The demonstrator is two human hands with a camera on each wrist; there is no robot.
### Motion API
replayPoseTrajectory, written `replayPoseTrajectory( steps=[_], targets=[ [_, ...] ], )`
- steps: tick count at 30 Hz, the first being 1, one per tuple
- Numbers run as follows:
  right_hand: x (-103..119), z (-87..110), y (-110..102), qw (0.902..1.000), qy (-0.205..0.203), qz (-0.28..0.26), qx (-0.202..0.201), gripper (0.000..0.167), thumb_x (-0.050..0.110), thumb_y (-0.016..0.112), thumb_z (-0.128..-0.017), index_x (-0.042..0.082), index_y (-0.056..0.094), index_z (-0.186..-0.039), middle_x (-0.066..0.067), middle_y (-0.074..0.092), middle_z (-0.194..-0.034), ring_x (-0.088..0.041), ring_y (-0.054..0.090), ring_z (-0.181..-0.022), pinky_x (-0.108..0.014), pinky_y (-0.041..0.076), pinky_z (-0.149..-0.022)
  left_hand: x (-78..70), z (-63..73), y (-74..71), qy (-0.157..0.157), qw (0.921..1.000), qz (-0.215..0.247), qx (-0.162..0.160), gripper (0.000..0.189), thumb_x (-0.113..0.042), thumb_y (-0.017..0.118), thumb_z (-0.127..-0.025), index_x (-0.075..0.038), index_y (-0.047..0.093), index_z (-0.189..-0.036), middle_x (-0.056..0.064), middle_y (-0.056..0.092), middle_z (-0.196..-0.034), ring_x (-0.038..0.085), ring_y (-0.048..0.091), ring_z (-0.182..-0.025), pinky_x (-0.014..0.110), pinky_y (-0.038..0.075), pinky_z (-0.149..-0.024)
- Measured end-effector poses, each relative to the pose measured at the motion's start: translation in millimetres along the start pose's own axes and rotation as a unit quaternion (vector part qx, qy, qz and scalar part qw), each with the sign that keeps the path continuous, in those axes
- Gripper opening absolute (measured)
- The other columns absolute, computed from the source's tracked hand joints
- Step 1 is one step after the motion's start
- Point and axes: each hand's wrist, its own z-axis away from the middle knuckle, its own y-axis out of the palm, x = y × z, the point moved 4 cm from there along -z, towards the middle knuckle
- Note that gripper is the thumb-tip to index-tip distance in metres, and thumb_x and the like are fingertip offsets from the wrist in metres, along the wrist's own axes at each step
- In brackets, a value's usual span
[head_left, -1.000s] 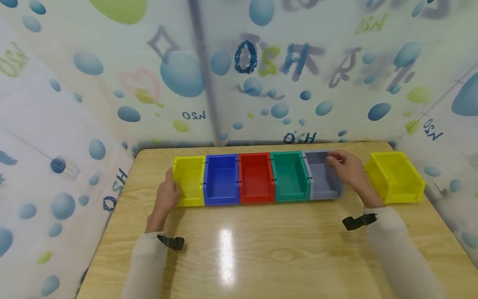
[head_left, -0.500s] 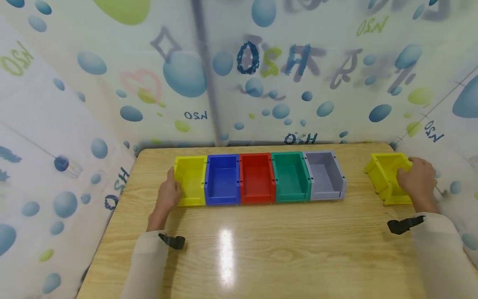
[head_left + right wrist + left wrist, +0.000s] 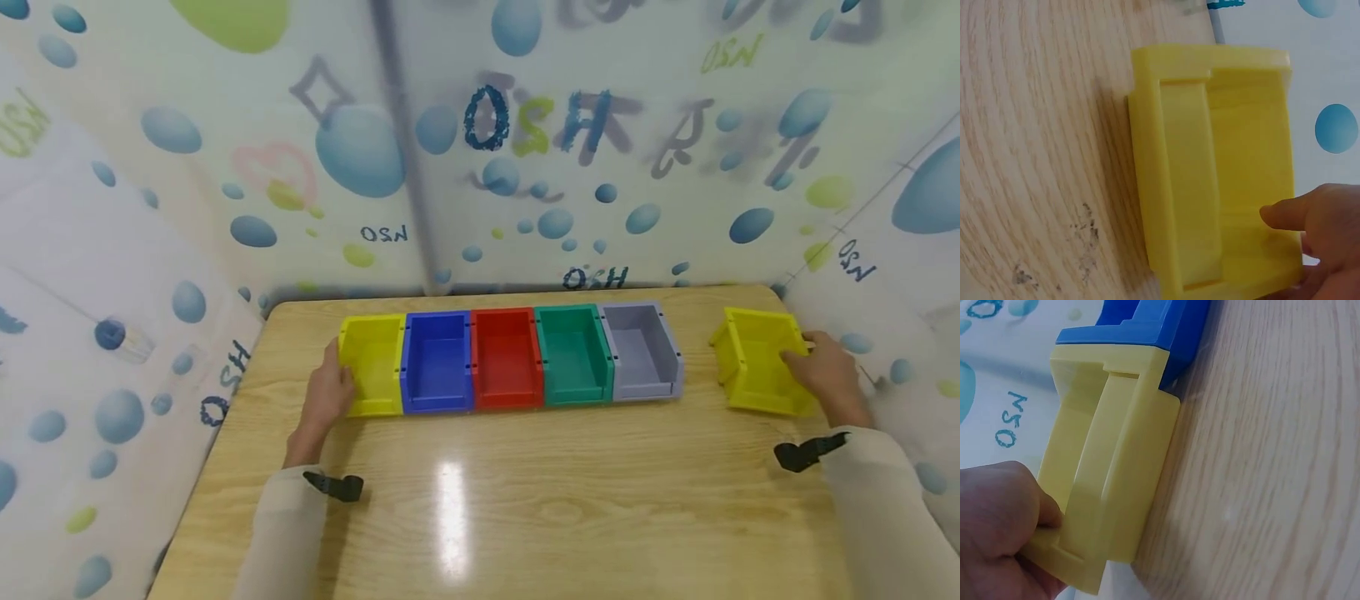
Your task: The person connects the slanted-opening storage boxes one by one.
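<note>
My left hand [image 3: 327, 389] grips the outer side wall of the left yellow bin [image 3: 371, 409], thumb inside. In the left wrist view that bin's front wall [image 3: 1124, 481] stands against the blue bin [image 3: 1179, 331]. At the far right, my right hand [image 3: 831, 375] holds the right wall of a separate yellow bin [image 3: 733, 367]. The right wrist view has the thumb inside this bin [image 3: 1188, 181] and the other fingers mostly hidden behind its wall. This bin sits slightly turned, apart from the row.
Between the hands, a blue bin [image 3: 438, 405], red bin [image 3: 508, 401], green bin [image 3: 577, 397] and grey bin [image 3: 647, 391] continue the row side by side. They stand on a wooden table [image 3: 555, 500]. A patterned wall [image 3: 450, 200] rises behind the table.
My right hand has left the grey bin and taken hold of the right yellow bin, which has shifted slightly left towards the row. The left hand stays on its bin.
</note>
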Motion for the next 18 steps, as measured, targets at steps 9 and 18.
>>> replayPoseTrajectory(
  steps=[9, 18],
  targets=[
    [5, 0.7, 6, 0.9981, -0.056, -0.012, 0.021, 0.066, 0.022, 0.031, -0.105, -0.006, -0.004, -0.154, -0.042, 0.007, -0.153, -0.062, 0.018, -0.134, -0.072, 0.021, -0.105, 12.6, 0.1, -17.0, -0.017, 0.9996, -0.003, 0.023, 0.057, -0.006, 0.030, -0.104, 0.005, 0.008, -0.155, 0.042, 0.035, -0.144, 0.051, 0.047, -0.121, 0.061, 0.038, -0.100],
    [54, 16.9, 19, 0.9852, -0.161, -0.053, -0.023, 0.063, 0.016, 0.038, -0.104, 0.002, 0.008, -0.158, -0.040, 0.022, -0.152, -0.064, 0.033, -0.127, -0.072, 0.034, -0.097, 23.1, -3.9, -24.2, -0.036, 0.9984, -0.014, 0.042, 0.058, -0.007, 0.028, -0.104, 0.003, 0.004, -0.156, 0.041, 0.027, -0.150, 0.055, 0.036, -0.131, 0.064, 0.031, -0.106]
  ],
)
